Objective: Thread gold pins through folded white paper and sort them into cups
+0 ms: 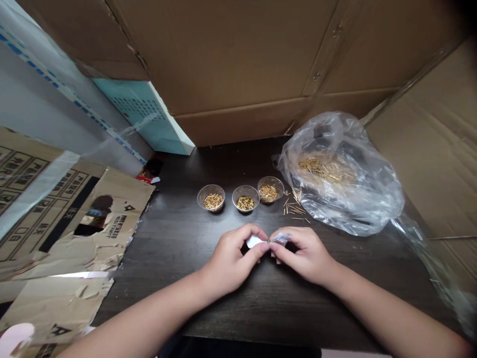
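Note:
My left hand (233, 256) is closed in a pinch, thumb against fingers, with a small white piece (254, 241) showing between them. Close against it, my right hand (307, 253) pinches a small crinkled piece of clear plastic (282, 238). The fingertips of both hands meet, so I cannot tell whether the two pieces are one thing. Just beyond the hands stand three clear plastic cups: a left cup (200, 200), a middle cup (234, 198) and a right cup (280, 187). Each holds small gold-coloured metal pins.
Loose gold pins (294, 210) lie on the dark table (175, 243) beside a large clear plastic bag (357, 219) with more pins. Cardboard walls (238, 54) rise at the back and right. Torn printed cardboard (122, 199) and a light-blue printed box (137, 107) stand left.

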`<state>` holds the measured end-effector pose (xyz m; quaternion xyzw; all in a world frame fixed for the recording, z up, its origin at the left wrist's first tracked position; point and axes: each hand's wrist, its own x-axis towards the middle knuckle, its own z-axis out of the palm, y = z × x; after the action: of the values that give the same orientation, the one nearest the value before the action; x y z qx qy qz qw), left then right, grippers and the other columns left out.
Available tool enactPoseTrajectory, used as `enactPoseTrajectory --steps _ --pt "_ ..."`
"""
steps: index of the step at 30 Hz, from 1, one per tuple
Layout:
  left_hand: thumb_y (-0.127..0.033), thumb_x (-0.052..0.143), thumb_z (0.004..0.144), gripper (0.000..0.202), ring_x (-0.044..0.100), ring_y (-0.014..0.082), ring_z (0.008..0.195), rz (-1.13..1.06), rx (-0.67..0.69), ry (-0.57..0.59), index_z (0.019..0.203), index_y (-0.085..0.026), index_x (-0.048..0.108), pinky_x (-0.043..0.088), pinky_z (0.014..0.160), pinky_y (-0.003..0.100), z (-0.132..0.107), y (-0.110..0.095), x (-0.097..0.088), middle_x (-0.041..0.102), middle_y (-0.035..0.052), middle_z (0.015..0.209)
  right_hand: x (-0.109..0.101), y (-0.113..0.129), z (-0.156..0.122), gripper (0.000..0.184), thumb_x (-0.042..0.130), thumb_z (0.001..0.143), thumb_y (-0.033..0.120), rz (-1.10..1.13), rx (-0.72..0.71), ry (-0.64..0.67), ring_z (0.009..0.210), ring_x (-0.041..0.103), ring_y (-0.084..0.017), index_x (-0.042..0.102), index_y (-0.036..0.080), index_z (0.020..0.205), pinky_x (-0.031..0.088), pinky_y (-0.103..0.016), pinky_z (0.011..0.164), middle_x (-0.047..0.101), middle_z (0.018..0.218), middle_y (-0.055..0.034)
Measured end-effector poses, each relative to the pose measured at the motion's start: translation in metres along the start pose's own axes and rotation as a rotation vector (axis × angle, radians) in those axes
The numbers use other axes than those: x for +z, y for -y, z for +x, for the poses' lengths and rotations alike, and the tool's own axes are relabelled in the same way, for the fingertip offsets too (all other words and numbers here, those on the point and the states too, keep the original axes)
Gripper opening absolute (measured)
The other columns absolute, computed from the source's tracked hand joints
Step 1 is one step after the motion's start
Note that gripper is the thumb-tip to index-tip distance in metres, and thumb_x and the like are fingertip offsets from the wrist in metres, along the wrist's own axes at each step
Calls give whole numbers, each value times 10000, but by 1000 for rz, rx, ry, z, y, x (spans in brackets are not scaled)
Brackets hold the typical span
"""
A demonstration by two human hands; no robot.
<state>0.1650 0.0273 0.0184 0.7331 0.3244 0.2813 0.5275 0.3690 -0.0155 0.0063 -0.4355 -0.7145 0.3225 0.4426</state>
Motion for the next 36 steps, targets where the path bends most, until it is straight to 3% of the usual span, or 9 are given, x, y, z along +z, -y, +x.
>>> enactPoseTrajectory --steps 4,11,14,17,25,27,30,36 --pt "-222 685 911 167 661 87 833 122 148 -17 1070 -189 645 497 752 183 0 -2 -3 711 -10 957 0 1 0 175 599 960 205 78 132 -6 557 600 -96 655 152 804 495 -218 570 642 635 -4" --pt "-143 619 956 141 685 99 890 402 437 -3 1097 -158 616 527 814 195 2 7 -8 718 18 1014 2 2 -2 201 599 970 263 268 241 9 533 617 -92 638 130 824 514 -201 529 649 684 -24" --pt "-170 658 933 130 676 137 945 546 498 -107 1063 -169 665 541 832 245 2 5 -9 683 68 1137 3 2 -3 203 603 969 263 270 254 10 540 614 -89 645 126 826 516 -199 540 646 682 -26" --pt "-200 674 926 130 650 135 840 650 514 -142 1055 -181 676 515 748 261 2 2 -11 688 45 1021 3 1 -3 192 600 972 259 277 271 10 545 607 -84 661 126 847 508 -194 544 646 684 -24" --pt "-208 512 1003 173 504 132 596 835 560 26 919 -134 644 360 547 297 7 10 -11 562 6 720 6 -3 -2 226 607 970 292 288 357 43 552 613 -89 655 118 836 501 -195 552 649 691 -33" --pt "-191 487 1002 198 468 126 586 808 538 73 877 -130 627 340 542 298 7 11 -12 536 6 714 6 -3 -3 230 610 969 304 297 365 51 552 618 -94 657 120 840 503 -197 549 654 690 -34" --pt "-175 471 1004 216 479 101 621 599 422 121 846 -125 609 369 581 258 6 9 -12 545 4 723 5 -4 -4 241 599 979 317 310 358 69 554 627 -101 658 124 848 513 -207 559 660 689 -35" --pt "-191 510 1004 205 529 58 668 225 231 123 868 -144 656 398 653 178 5 -1 -8 613 -13 745 2 2 -4 247 548 1005 249 212 183 54 635 628 -96 627 141 797 508 -225 661 657 718 -22"
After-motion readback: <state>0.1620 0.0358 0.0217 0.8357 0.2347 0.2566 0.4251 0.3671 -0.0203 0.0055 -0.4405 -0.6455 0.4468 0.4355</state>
